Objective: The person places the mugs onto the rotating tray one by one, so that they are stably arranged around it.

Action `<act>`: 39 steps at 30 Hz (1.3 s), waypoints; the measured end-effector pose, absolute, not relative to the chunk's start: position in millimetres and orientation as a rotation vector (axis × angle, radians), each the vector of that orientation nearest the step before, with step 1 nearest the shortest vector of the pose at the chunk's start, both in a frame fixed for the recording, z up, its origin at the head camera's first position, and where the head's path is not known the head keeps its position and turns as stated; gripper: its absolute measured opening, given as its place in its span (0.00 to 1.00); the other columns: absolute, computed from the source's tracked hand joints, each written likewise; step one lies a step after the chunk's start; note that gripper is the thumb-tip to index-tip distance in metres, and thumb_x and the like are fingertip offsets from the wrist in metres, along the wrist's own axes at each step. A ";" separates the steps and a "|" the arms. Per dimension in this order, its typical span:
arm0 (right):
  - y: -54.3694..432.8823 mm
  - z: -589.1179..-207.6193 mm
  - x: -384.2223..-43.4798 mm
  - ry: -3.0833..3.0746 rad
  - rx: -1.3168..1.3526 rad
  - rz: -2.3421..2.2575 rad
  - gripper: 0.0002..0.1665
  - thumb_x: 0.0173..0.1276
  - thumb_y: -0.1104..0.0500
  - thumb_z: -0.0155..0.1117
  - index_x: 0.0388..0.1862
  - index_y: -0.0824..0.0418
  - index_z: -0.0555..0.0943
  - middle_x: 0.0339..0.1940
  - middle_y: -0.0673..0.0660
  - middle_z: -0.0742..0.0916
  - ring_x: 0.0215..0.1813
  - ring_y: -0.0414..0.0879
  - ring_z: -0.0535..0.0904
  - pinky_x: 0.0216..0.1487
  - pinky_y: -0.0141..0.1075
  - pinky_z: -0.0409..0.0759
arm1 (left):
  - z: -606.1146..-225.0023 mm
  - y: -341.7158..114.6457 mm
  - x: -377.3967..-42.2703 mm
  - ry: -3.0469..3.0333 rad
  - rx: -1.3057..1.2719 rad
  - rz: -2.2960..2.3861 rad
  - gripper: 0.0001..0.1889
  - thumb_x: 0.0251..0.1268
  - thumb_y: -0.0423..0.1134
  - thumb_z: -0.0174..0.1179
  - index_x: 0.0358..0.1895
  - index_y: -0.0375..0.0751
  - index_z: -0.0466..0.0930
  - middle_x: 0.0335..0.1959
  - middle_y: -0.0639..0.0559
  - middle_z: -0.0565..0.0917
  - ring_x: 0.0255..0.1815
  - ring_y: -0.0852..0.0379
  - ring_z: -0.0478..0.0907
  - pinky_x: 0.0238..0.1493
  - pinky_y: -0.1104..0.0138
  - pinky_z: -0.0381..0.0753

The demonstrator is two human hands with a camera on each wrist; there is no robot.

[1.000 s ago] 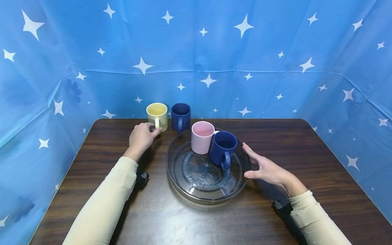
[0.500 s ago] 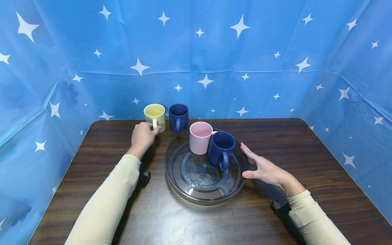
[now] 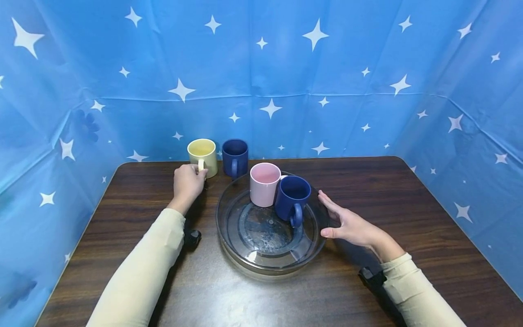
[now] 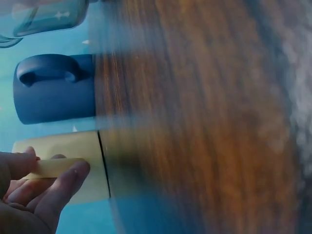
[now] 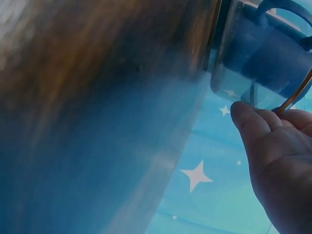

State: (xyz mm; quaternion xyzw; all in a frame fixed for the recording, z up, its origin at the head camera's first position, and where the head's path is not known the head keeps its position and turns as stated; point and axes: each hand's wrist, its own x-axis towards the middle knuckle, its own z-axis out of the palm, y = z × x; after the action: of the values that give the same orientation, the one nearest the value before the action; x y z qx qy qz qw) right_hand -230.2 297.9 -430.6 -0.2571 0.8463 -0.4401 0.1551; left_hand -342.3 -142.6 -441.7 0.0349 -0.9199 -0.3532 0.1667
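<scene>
The round, smoky, see-through dish (image 3: 253, 237) stands near the middle of the table and could slide or turn if bumped, since the right hand (image 3: 353, 226) only rests at its right rim, fingers straight and thumb spread apart, without clasping it. The pale yellow cylindrical mug (image 3: 209, 162) stands upright at the table's far edge, left of the dish; lifted carelessly, it might tip, or swing into its neighbour, because the left hand (image 3: 188, 184) pinches just its slim yellow handle (image 4: 56, 167) between thumb and fingers, leaving the body unsupported.

Around all this, a blue cloth backdrop with white stars (image 3: 351, 63) hangs close behind the mugs, leaving little room at the back. The dark brown wood-grain table (image 3: 408, 204) carries everything. A dark blue mug (image 3: 242, 160) stands just right of the yellow one, in the way of a straight path rightward. Inside the dish, a pink mug (image 3: 263, 191) and a second blue mug (image 3: 287, 205) crowd the back and right; whether they touch is unclear. The front-left floor is bare.
</scene>
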 end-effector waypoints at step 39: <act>295.6 -428.9 -228.2 2.417 -0.713 -1.278 0.55 0.72 0.54 0.68 0.84 0.64 0.43 0.85 0.59 0.45 0.79 0.71 0.51 0.71 0.67 0.57 | -405.1 -165.7 -297.2 -2.606 -0.168 -0.960 0.12 0.71 0.38 0.65 0.46 0.30 0.89 0.28 0.40 0.89 0.23 0.54 0.79 0.22 0.65 0.69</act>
State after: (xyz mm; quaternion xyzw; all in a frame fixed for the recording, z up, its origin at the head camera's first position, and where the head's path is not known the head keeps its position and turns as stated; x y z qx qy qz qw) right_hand -228.2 295.6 -428.9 -0.2493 0.8447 -0.4467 0.1573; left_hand -297.2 -165.7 -405.1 -0.0593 -0.9216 -0.3395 0.1785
